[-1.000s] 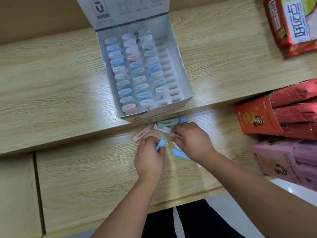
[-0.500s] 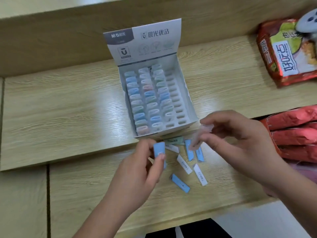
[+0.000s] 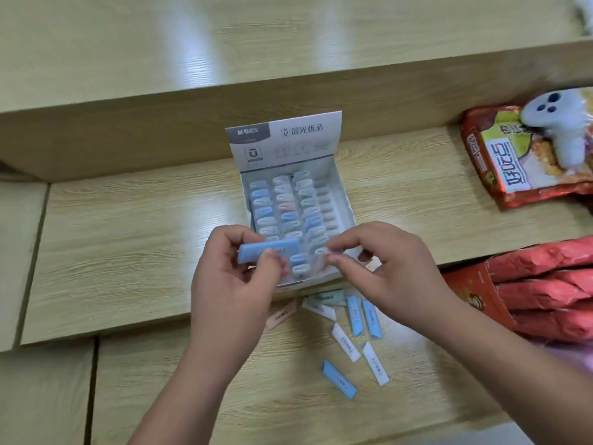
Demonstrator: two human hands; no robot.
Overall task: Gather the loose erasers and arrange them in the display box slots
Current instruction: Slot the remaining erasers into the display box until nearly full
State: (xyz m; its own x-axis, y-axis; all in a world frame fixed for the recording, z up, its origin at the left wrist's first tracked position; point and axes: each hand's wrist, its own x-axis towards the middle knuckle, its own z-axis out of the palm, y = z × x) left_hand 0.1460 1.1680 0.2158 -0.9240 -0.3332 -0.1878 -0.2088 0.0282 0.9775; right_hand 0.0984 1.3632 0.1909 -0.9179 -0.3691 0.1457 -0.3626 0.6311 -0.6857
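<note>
- The left hand (image 3: 231,284) is pinching a blue eraser (image 3: 269,253) just above the display box (image 3: 344,203) front, its long axis lying crosswise, left to right
- The right hand (image 3: 394,271) is pinching a pale scrap (image 3: 322,251), possibly a wrapper; blur is hiding which
- The empty slots (image 3: 327,208) are running down the box's right column, beyond the eraser and nearer the right hand
- The loose erasers (image 3: 354,311) are lying on the shelf (image 3: 160,380) below both hands

Bright, diffuse overhead light; pale glare streaks cross the wooden shelves (image 3: 199,69) at upper centre; display box (image 3: 288,146) contents and right edge blur.
</note>
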